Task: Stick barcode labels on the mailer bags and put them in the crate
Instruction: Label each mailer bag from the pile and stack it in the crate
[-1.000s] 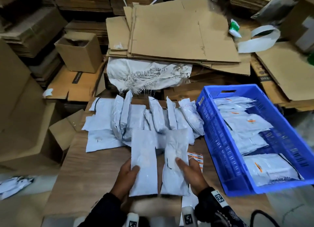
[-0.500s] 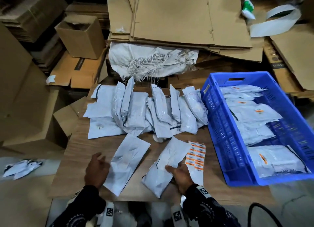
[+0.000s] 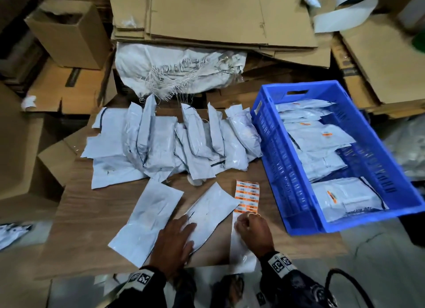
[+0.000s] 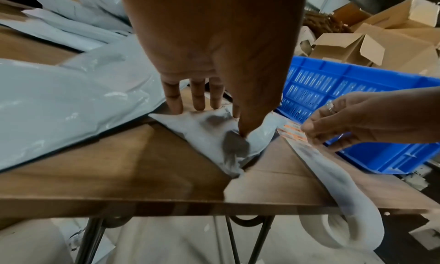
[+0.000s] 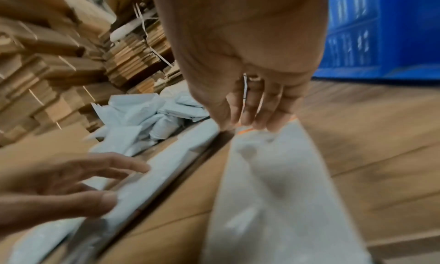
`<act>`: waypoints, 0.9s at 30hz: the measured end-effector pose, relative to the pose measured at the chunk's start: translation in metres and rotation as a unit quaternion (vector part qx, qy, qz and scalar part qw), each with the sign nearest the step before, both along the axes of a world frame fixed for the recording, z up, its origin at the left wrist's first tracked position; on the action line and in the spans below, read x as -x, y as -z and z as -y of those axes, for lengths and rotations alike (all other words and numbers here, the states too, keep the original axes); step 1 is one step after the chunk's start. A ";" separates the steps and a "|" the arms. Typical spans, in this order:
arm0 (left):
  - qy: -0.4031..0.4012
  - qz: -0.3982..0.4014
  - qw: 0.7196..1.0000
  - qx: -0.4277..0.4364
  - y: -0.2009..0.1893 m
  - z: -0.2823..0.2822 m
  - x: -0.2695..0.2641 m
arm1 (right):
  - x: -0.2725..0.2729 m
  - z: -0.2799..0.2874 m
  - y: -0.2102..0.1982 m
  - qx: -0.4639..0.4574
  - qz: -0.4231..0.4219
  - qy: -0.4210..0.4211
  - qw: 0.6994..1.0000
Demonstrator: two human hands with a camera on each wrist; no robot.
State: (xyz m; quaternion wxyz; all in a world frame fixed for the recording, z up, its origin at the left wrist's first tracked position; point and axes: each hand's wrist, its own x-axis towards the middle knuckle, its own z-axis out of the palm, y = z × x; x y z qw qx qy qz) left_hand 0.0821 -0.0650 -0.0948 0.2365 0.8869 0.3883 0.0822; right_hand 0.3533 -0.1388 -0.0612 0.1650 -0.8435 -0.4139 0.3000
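Left hand [image 3: 175, 239] flat on grey plastic mailer bag [image 3: 208, 213], right hand [image 3: 251, 229] apparently pinching orange barcode-label strip [image 3: 248, 198] at 3 o'clock; unpinned backing may lift, tearing a label.

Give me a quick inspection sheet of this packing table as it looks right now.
Surface: wooden table, mostly covered.
Job's things: two mailer bags flat at the front; label strip beside them; blue crate holds labelled bags.
Clutter: unlabelled bag pile at the back.
Hands: left hand presses the right-hand bag; right hand picks at the label strip.
Cables: black cable at lower right.
Surroundings: flattened cardboard, boxes.
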 end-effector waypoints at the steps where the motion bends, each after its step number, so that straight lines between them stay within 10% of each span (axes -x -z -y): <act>1: 0.008 -0.013 1.000 -0.005 0.001 -0.001 0.000 | -0.008 0.003 0.001 -0.023 0.026 0.008 0.999; 15: -0.015 -0.082 0.996 0.009 0.005 0.006 0.013 | -0.053 -0.004 0.002 0.042 0.146 -0.173 0.973; 27: 0.004 -0.060 0.998 -0.023 -0.006 0.023 -0.043 | -0.061 -0.001 0.010 -0.046 0.048 -0.001 0.998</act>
